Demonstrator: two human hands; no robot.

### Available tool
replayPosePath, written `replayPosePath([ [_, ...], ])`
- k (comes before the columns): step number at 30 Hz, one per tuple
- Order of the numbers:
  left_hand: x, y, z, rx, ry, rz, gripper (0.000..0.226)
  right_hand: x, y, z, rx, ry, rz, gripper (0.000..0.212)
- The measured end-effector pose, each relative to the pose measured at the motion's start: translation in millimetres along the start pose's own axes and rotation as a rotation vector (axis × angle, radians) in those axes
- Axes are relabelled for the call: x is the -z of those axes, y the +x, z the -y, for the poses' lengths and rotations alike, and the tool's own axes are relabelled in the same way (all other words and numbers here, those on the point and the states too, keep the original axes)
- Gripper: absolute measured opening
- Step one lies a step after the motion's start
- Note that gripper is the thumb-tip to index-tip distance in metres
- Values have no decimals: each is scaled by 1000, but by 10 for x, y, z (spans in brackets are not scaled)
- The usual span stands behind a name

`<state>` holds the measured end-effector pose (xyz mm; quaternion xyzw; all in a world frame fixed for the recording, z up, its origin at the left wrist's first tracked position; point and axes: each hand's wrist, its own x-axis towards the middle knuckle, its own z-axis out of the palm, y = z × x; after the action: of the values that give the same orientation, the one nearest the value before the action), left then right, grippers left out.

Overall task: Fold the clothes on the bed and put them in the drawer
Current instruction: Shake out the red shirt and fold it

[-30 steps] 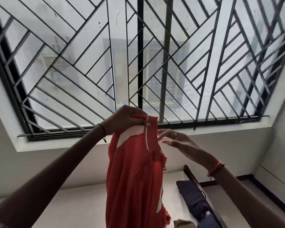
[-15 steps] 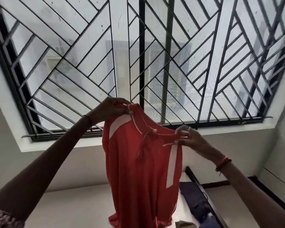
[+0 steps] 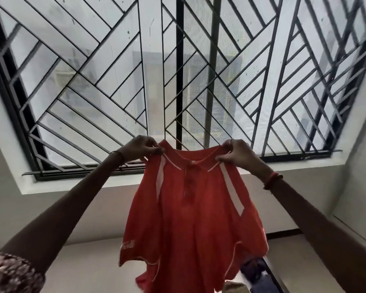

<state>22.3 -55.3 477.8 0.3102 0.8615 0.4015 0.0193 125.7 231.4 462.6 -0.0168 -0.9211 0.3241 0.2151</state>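
Aloft, left hand (image 3: 138, 148) and right hand (image 3: 237, 154) pinch red shirt (image 3: 188, 218) by shoulders; sleeve print (image 3: 128, 244) illegible.

We find nothing legible. The red shirt (image 3: 190, 218) carries one small pale mark (image 3: 128, 243) at its sleeve hem, well below the left-hand fingers (image 3: 151, 148), too blurred to read.

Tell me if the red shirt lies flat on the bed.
No: left hand and right hand hold the red shirt up before the window.
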Motion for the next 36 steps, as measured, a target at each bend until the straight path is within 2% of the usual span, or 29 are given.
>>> replayPosePath([
  [4, -405, 87, 214, 98, -23, -115, 20, -430, -31, 24, -77, -50, -90, 26],
  [7, -687, 7, 213, 143, -178, -175, 24, -631, -60, 80, -99, -7, -103, 29],
  [11, -989, -116, 180, 107, -330, -184, 54, -734, -58, 156, -121, 55, -56, 31],
  [16, -1231, -194, 68, 28, -291, -287, 41, -863, -24, 223, -203, 280, -3, 25],
  [20, -1286, -163, 46, -26, -213, -366, 30, -873, -18, 244, -189, 510, 59, 13],
  [21, -1290, -158, 55, -33, -223, -355, 30, -866, -18, 243, -167, 526, 63, 13],
  [23, -1302, -154, 63, -42, -257, -319, 31, -853, -19, 218, -124, 494, 79, 28],
  [26, -1297, -124, 98, -58, -280, -260, 39, -822, -45, 186, -47, 434, 109, 32],
  [30, -1173, -50, 123, -152, -351, -111, 30, -755, -32, 147, -37, 507, 91, 22],
  [32, -996, 39, 152, -247, -217, -179, 31, -745, -52, 165, -39, 543, 77, 19],
  [34, -783, 160, 151, -372, 59, -196, 62, -730, -87, 188, -22, 559, 84, 15],
  [35, -678, 202, 124, -400, 145, -107, 72, -718, -105, 198, -18, 574, 94, 12],
  [36, -580, 232, 73, -368, 154, 36, 73, -703, -116, 212, -17, 591, 103, 11],
])
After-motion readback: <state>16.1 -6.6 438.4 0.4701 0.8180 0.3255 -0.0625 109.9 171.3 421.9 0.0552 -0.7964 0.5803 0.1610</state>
